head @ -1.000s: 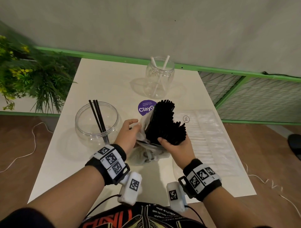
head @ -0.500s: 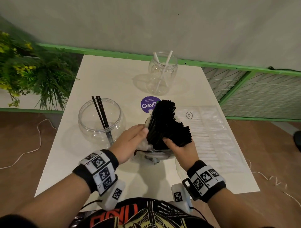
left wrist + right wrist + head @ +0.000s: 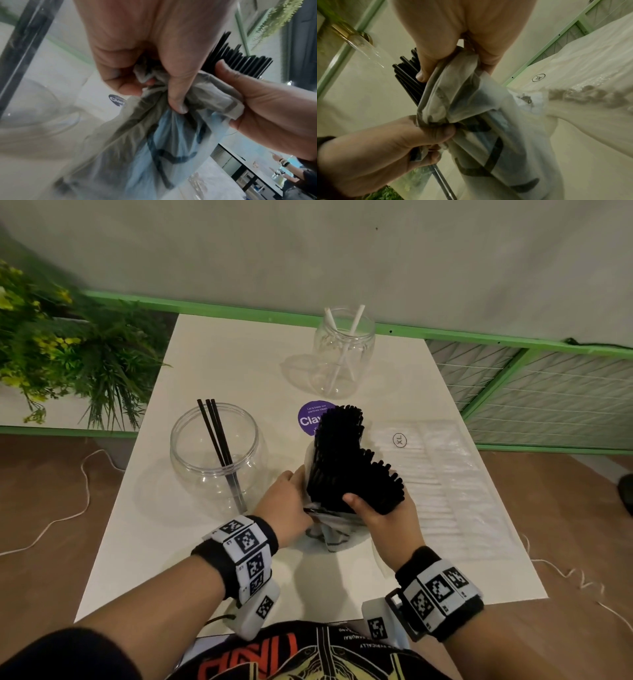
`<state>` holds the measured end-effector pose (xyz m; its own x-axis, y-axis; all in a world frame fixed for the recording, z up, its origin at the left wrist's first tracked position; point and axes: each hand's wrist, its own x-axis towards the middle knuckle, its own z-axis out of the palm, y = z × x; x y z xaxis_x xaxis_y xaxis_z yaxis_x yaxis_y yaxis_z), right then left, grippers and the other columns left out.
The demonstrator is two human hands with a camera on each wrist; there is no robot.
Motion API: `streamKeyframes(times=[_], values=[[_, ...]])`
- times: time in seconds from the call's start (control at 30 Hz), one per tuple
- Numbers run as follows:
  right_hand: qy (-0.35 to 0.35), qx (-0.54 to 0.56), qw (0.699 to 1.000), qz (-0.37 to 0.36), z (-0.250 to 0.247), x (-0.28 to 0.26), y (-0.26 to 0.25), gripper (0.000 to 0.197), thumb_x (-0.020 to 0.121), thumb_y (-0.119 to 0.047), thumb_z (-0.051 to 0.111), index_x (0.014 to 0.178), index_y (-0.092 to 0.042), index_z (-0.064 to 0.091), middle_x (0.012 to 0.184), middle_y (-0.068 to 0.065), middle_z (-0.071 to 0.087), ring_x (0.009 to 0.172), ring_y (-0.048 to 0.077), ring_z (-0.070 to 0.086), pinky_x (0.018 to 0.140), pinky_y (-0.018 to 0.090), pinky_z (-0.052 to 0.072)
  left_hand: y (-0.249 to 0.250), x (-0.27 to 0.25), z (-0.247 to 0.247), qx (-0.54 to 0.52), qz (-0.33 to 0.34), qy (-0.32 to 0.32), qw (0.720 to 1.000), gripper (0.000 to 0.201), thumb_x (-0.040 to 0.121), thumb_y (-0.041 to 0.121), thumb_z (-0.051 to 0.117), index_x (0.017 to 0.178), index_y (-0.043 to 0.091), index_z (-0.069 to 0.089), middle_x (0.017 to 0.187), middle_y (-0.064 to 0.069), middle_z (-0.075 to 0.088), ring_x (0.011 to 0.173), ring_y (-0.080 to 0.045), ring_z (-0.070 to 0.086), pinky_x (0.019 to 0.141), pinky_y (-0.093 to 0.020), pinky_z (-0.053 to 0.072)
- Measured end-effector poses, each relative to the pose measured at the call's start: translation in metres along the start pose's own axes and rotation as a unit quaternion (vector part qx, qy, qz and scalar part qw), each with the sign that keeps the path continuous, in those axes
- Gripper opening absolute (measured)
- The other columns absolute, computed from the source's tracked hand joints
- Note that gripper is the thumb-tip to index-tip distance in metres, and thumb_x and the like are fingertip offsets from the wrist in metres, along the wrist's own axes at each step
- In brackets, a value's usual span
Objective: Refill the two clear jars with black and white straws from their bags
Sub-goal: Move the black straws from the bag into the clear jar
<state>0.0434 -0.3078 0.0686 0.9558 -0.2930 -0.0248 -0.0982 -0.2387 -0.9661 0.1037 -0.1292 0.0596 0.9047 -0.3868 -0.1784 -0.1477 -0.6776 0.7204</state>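
Note:
A thick bundle of black straws [image 3: 346, 460] stands out of a crumpled clear plastic bag [image 3: 329, 529] at the table's middle. My right hand [image 3: 380, 515] grips the bundle [image 3: 407, 82] from the right, thumb across it. My left hand [image 3: 287, 505] pinches the bunched bag [image 3: 154, 83] just below the straws. The wide clear jar [image 3: 215, 453] on the left holds three black straws [image 3: 215, 433]. The narrower clear jar [image 3: 342, 350] at the back holds two white straws [image 3: 342, 344]. A flat bag of white straws [image 3: 442, 474] lies to the right.
A purple round sticker [image 3: 310, 417] sits on the white table [image 3: 205, 364] behind the bundle. A green plant [image 3: 61, 350] stands left of the table. A green rail and mesh panel [image 3: 548, 392] run along the back right. White cables [image 3: 68, 501] trail on the floor.
My left hand has closed in on the bag below the bundle and now pinches it. The right hand keeps hold of the black straws, which stand a little further out of the bag.

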Motion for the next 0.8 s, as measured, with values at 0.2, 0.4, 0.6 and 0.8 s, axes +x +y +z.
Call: streamKeyframes(times=[0.2, 0.4, 0.6, 0.8], values=[[-0.021, -0.032, 0.997, -0.064, -0.004, 0.002, -0.011, 0.060, 0.067, -0.040, 0.082, 0.114, -0.018, 0.053, 0.115, 0.000, 0.055, 0.110, 0.006, 0.054, 0.091, 0.018, 0.043, 0.004, -0.001, -0.006, -0.066, 0.026, 0.064, 0.995, 0.032, 0.074, 0.003, 0.061, 0.095, 0.027, 0.060, 0.090, 0.005, 0.065, 0.082, -0.015, 0.059, 0.065, -0.018, 0.042], [-0.080, -0.068, 0.992, -0.063, -0.010, 0.021, -0.009, 0.103, 0.049, -0.047, 0.089, 0.135, -0.014, 0.042, 0.139, 0.005, 0.043, 0.130, 0.015, 0.044, 0.107, 0.029, 0.040, -0.004, -0.006, -0.012, -0.024, 0.016, 0.028, 0.999, 0.031, 0.077, -0.001, 0.063, 0.104, 0.015, 0.067, 0.094, -0.001, 0.062, 0.087, -0.022, 0.058, 0.075, -0.026, 0.047], [-0.234, -0.029, 0.972, -0.017, -0.011, 0.010, -0.017, 0.083, 0.054, -0.031, 0.091, 0.124, -0.006, 0.054, 0.119, 0.009, 0.064, 0.114, 0.017, 0.061, 0.095, 0.029, 0.051, -0.008, -0.028, -0.017, -0.175, -0.014, -0.067, 0.982, 0.041, 0.070, 0.011, 0.081, 0.107, 0.022, 0.067, 0.121, 0.013, 0.049, 0.110, -0.006, 0.054, 0.097, -0.018, 0.041], [-0.363, -0.058, 0.929, -0.040, 0.034, -0.003, -0.046, 0.078, 0.057, -0.016, 0.093, 0.123, -0.011, 0.052, 0.122, 0.003, 0.058, 0.116, 0.004, 0.054, 0.093, 0.015, 0.043, -0.040, -0.089, -0.058, -0.260, -0.050, -0.076, 0.961, 0.035, 0.052, 0.005, 0.081, 0.065, 0.032, 0.065, 0.073, 0.024, 0.060, 0.070, 0.005, 0.056, 0.067, -0.014, 0.042]])
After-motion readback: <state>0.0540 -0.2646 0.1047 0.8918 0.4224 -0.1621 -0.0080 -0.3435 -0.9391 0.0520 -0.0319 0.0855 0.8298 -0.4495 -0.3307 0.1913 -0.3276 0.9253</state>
